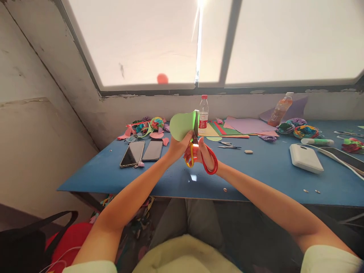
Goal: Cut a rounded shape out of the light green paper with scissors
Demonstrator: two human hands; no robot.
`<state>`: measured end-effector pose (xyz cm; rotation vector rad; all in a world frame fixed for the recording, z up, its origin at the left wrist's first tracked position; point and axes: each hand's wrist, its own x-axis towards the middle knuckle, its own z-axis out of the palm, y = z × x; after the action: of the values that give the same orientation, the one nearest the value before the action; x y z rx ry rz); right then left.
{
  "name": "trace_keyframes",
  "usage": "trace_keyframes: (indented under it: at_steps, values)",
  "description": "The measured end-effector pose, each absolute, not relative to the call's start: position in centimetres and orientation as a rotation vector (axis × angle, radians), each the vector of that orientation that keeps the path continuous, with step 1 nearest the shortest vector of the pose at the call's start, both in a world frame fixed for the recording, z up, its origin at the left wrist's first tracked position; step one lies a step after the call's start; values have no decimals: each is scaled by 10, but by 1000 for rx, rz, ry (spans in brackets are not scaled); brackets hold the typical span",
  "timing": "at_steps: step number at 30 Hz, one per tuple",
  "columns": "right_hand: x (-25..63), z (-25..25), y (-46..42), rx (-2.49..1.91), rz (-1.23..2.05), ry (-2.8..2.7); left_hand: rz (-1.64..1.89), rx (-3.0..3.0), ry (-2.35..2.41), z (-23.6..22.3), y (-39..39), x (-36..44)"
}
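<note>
My left hand grips a piece of light green paper with a rounded edge, held up above the table. In my right hand is a pair of scissors with red and yellow handles, thumb through the red loop. The dark blades point upward at the right side of the paper, where a narrow strip of green stands along them. My two hands are close together, and the left fingers behind the paper are partly hidden.
Two phones lie left on the blue table. Behind my hands stand a water bottle and sheets of coloured paper. Tweezers, an eraser, a white power bank, a glue stick and paper flowers lie rightward.
</note>
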<state>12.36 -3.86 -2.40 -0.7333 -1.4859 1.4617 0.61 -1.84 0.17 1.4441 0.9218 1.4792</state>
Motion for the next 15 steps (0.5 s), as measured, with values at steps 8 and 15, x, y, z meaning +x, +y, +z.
trace_keyframes:
  at_steps: [8,15]
  values:
    - [123,-26,-39,-712,1433,-1554,1382,1575,836,-4,-12,4]
    - [124,-25,-41,-685,1411,-1525,1351,1560,792,-4,-11,4]
